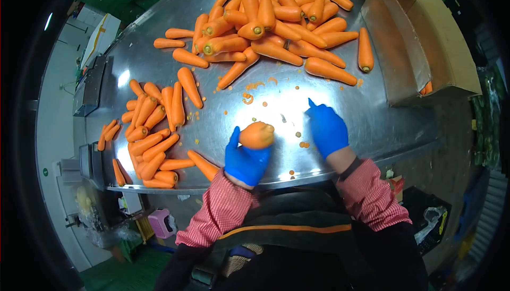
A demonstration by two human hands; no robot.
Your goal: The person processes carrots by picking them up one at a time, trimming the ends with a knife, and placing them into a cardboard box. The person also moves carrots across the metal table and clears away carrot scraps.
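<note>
My left hand, in a blue glove, is closed around a carrot whose blunt end points up and to the right. To its right, my right hand, also gloved in blue, hovers over the metal table with its fingers curled. A narrow dark-blue tip sticks out at its upper left; I cannot tell whether it is a fingertip or a small tool. Thin orange slices and carrot trimmings lie between and beyond the hands. Another carrot rests just left of my left wrist.
A large heap of carrots covers the far side. A smaller pile lies at the left. One carrot lies near an open cardboard box at the right. The table's near edge runs by my body.
</note>
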